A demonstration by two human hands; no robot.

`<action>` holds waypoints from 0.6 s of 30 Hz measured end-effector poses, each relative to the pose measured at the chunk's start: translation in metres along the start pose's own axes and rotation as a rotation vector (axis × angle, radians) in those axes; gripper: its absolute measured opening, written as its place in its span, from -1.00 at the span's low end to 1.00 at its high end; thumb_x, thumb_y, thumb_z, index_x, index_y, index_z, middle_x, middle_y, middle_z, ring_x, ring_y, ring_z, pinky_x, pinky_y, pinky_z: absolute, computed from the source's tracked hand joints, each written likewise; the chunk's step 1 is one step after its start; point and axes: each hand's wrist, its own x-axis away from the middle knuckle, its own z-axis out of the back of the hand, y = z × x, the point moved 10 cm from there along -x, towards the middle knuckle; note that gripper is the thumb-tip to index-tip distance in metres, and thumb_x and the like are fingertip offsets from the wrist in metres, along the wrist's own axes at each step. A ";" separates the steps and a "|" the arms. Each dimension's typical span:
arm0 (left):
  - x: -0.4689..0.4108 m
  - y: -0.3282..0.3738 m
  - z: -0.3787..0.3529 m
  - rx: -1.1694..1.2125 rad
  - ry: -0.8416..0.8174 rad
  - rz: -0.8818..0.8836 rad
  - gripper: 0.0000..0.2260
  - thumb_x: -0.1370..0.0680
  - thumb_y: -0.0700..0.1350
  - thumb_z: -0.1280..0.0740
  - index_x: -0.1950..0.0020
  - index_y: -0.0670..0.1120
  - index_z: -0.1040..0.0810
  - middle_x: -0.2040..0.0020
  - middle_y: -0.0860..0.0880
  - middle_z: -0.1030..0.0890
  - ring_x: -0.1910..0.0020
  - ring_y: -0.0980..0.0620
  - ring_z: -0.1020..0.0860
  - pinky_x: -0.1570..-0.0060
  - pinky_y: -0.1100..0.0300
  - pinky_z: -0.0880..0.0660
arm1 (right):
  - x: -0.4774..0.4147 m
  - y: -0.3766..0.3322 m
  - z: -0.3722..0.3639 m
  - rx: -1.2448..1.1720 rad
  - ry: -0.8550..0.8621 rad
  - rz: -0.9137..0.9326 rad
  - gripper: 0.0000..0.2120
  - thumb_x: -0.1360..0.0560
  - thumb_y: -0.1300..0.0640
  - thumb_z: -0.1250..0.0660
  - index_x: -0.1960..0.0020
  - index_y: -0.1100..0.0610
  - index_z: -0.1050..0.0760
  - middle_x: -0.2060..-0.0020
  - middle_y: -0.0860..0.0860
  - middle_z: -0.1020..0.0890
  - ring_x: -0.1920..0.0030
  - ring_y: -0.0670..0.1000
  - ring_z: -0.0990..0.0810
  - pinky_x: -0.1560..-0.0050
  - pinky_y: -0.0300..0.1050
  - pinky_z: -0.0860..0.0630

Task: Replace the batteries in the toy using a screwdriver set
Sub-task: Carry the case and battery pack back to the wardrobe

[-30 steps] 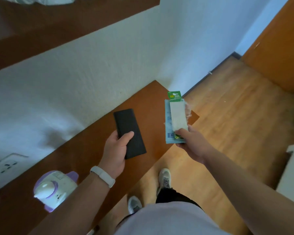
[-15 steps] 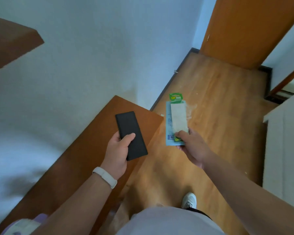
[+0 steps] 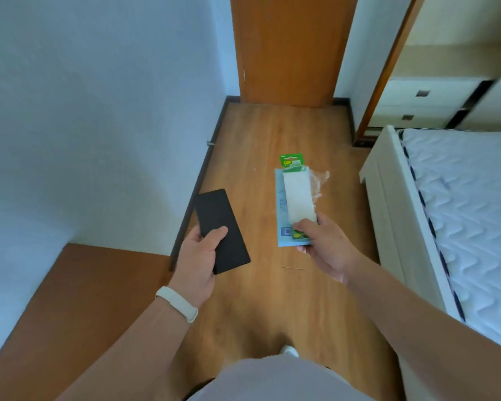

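Black and flat, the screwdriver case (image 3: pixel 221 230) is lying gripped in the left hand (image 3: pixel 195 263), while the right hand (image 3: pixel 324 246) is pinching the green battery pack (image 3: pixel 295 198) with papers, both over the wooden floor (image 3: pixel 261 146); the desk (image 3: pixel 78 302) is sitting at left, the bed (image 3: pixel 460 215) at right.

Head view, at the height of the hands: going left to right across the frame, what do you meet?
White wall → black case held in the left hand → battery pack held in the right hand → white bed frame → mattress.
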 end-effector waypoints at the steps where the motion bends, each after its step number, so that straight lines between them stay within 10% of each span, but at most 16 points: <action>1: -0.006 -0.001 -0.015 -0.016 -0.014 0.008 -0.77 -0.59 -0.13 -0.41 -0.24 0.01 -0.59 -0.04 -0.02 -0.73 -0.02 -0.03 -0.71 0.16 0.09 -0.65 | -0.002 -0.006 0.013 -0.005 0.019 0.006 -0.58 -0.37 0.04 -0.39 -0.19 0.12 -0.48 -0.01 0.06 -0.70 0.08 -0.03 -0.64 0.20 -0.13 -0.49; 18: -0.202 0.033 -0.137 -0.126 -0.287 0.120 -0.80 -0.59 -0.15 -0.40 -0.20 0.01 -0.63 -0.03 -0.04 -0.74 0.02 0.00 -0.72 0.16 0.11 -0.65 | -0.129 -0.066 0.082 -0.061 0.343 0.010 -0.44 -0.24 -0.11 -0.44 -0.18 0.08 -0.47 -0.07 0.14 -0.66 0.00 0.07 -0.64 0.21 -0.10 -0.50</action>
